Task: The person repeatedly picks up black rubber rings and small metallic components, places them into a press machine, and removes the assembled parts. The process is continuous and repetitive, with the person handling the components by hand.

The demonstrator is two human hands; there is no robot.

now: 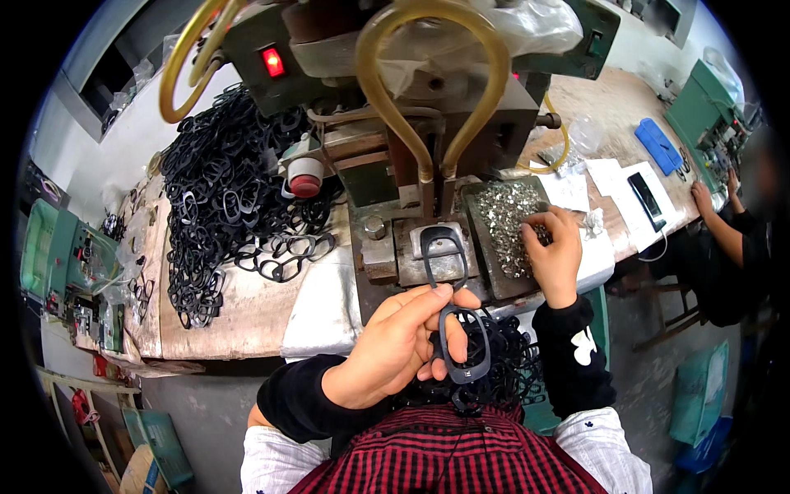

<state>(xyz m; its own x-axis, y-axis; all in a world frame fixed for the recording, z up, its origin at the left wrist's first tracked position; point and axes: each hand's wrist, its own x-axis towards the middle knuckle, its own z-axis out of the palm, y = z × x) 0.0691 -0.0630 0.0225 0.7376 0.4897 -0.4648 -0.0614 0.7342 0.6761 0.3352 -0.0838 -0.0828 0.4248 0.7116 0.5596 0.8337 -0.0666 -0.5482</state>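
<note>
My left hand (391, 342) pinches a dark plastic eyeglass frame (469, 375) near its bridge, between thumb and fingers. One rim of it reaches up over the metal block (411, 270) of a bench machine; the other hangs below my fingers. My right hand (559, 255) is at the right side of a dark tray (504, 288) filled with small shiny metal pieces (500, 218). Its thumb and fingers are curled together over the pieces, and whatever they hold is too small to make out. More black frames (514, 354) lie heaped in my lap.
A large heap of black frames (226, 189) covers the table's left part. Yellow hoses (499, 78) loop down to the machine (428, 86), with a red button (304, 181) at its left. Rightward lie a phone (644, 198) and a blue case (658, 146); another person's hand (702, 199) is beyond.
</note>
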